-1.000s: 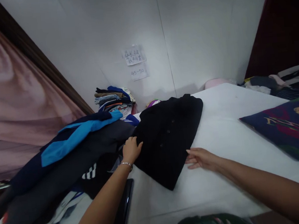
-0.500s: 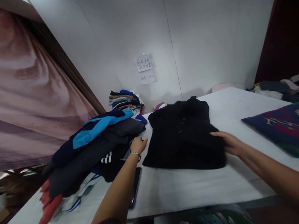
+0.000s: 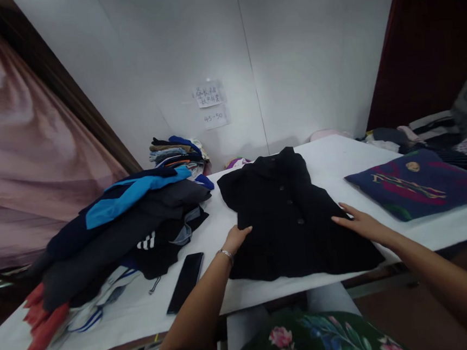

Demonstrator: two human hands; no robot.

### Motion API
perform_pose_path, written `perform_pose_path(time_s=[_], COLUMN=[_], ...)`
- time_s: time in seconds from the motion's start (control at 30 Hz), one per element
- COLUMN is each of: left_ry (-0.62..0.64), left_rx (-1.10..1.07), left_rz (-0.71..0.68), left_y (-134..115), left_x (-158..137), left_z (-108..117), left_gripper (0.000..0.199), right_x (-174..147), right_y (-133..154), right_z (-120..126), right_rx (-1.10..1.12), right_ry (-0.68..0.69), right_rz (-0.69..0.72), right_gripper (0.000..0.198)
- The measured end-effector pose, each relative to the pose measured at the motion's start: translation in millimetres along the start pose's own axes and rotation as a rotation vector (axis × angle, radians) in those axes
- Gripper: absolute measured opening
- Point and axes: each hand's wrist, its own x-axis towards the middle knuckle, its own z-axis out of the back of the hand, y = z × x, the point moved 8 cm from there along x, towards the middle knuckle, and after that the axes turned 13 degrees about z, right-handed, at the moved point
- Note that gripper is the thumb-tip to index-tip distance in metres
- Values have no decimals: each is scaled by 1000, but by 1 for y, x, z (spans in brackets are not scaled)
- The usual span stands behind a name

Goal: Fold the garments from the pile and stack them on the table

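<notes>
A black button-front jacket (image 3: pixel 275 231) lies spread on the white table in front of me, collar away from me and hem along the near edge. My left hand (image 3: pixel 236 241), with a bracelet at the wrist, rests at the jacket's left side. Its thumb points in over the cloth, apart from the other fingers, which are partly hidden. At the right side, my right hand (image 3: pixel 362 224) touches the cloth with thumb and forefinger spread. Several dark buttons run down the front.
To the left is a loose heap of clothes (image 3: pixel 132 227), with a phone (image 3: pixel 185 282) beside it. Folded clothes (image 3: pixel 176 152) are stacked at the back. A dark patterned garment (image 3: pixel 414 181) lies flat on the right of the white table (image 3: pixel 330 158). Paper notes (image 3: pixel 212 103) hang on the wall.
My left hand has moved from beside the clothes heap onto the jacket's left side. The jacket's hem now spreads wider to the right, and its buttons show more clearly. The view has shifted right.
</notes>
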Motion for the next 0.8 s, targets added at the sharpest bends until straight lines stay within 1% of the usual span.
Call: perform_pose_path(time_s=[0.07, 0.1, 0.13, 0.2, 0.27, 0.3, 0.33, 0.4, 0.43, 0.5, 0.57, 0.67, 0.73, 0.8], left_ry=[46, 54, 52, 16, -33, -51, -67, -108, -138, -204, -243, -273, -288, -293], left_rx=[-68, -108, -150, -184, -113, -62, -6, 101, 163, 309, 400, 432, 441, 443], left_rz=[-15, -30, -51, -87, -76, -56, -31, 0, 3, 1, -5, 3, 10, 11], left_y=[-8, -11, -12, -9, 4, 14, 24, 38, 42, 44, 43, 42, 42, 43], left_x=[-5, -6, -7, -7, -4, -3, -1, 1, 2, 3, 2, -3, -8, -12], left_z=[-1, 4, 12, 31, 48, 52, 54, 55, 53, 50, 47, 45, 45, 45], left_gripper=[29, 28, 29, 32, 32, 32, 32, 32, 33, 37, 42, 46, 49, 49], right_x=[5, 7, 7, 4, -2, -6, -8, -9, -9, -3, 9, 36, 55, 72], right_y=[11, 14, 14, 2, -11, -16, -17, -9, -1, 23, 46, 70, 75, 73], right_z=[-10, -15, -18, -23, -25, -23, -20, -9, -5, -5, -19, -55, -74, -81], right_rx=[-93, -111, -98, 21, 173, 200, 176, 1, -110, -279, -359, -460, -537, -571], right_ry=[6, 9, 13, 43, 85, 95, 92, 40, 8, -20, 16, 128, 177, 185], right_rz=[146, 204, 231, 183, 97, 72, 72, 137, 182, 264, 297, 266, 198, 154], right_gripper=[77, 75, 73, 70, 67, 64, 60, 51, 47, 49, 57, 71, 78, 77])
